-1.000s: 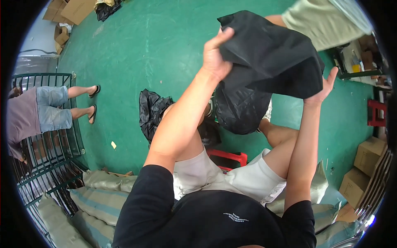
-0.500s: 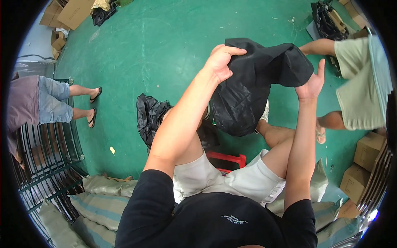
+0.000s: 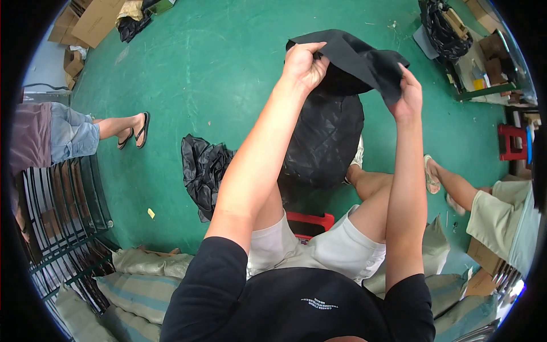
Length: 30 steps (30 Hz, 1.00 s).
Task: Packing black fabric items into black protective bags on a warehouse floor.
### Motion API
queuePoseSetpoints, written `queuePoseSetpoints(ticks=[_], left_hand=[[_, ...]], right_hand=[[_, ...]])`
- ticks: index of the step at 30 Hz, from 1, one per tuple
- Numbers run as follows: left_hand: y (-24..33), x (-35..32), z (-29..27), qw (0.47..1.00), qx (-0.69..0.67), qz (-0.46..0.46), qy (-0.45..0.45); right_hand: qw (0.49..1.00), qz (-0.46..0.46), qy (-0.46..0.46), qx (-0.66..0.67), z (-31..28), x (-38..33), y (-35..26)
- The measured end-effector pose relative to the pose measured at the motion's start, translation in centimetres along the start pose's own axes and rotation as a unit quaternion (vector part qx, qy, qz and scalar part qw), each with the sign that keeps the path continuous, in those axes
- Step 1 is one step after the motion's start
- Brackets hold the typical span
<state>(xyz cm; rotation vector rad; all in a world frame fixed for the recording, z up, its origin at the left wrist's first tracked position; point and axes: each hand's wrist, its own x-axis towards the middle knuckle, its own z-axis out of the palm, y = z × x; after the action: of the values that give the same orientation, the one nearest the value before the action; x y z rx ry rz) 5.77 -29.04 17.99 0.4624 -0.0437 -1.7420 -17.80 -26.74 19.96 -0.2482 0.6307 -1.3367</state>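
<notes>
I hold up a black cloth garment point(image 3: 356, 60) with both hands in front of me. My left hand point(image 3: 305, 64) grips its upper left edge. On its right edge my right hand point(image 3: 407, 94) pinches the fabric. Below the garment a full black plastic bag point(image 3: 325, 139) stands on the green floor between my knees. I sit on a low red stool point(image 3: 310, 221).
A crumpled black plastic bag point(image 3: 205, 171) lies on the floor to my left. One person in sandals stands at the left point(image 3: 74, 134), another at the right point(image 3: 490, 211). Striped sacks point(image 3: 137, 279) and a dark wire rack point(image 3: 62, 216) sit at lower left. Cardboard boxes point(image 3: 94, 20) lie far off.
My hands have lowered the garment and drawn closer together, bunching it. The person at the right has walked from the upper right down to the right side.
</notes>
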Motion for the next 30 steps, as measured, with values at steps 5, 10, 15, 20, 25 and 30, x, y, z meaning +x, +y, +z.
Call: queuePoseSetpoints(ticks=[5,10,15,20,25,30], left_hand=[[1.1,3.4,-1.0,0.994,0.098,-0.035,0.031],[3.0,6.8,0.0,0.995,0.093,-0.008,0.042],[0.6,3.6,-0.8,0.983,0.169,0.030,0.064],[-2.7,-1.6,-13.2,0.968,0.121,-0.049,0.213],[-7.0,-9.2,-23.8,0.919,0.161,-0.119,0.340],[-9.6,-13.2,-24.2,0.893,0.240,-0.066,0.376]], right_hand=[[0.992,0.081,0.078,-0.054,-0.2,4.5,1.3],[0.994,0.089,0.052,-0.020,1.8,7.7,-0.5],[0.990,0.023,0.123,-0.068,-1.9,6.5,0.5],[0.954,0.029,0.292,-0.070,-11.8,2.5,9.2],[0.898,0.049,0.423,-0.114,-18.1,-4.5,16.8],[0.795,-0.041,0.476,-0.373,-20.3,-8.3,18.7]])
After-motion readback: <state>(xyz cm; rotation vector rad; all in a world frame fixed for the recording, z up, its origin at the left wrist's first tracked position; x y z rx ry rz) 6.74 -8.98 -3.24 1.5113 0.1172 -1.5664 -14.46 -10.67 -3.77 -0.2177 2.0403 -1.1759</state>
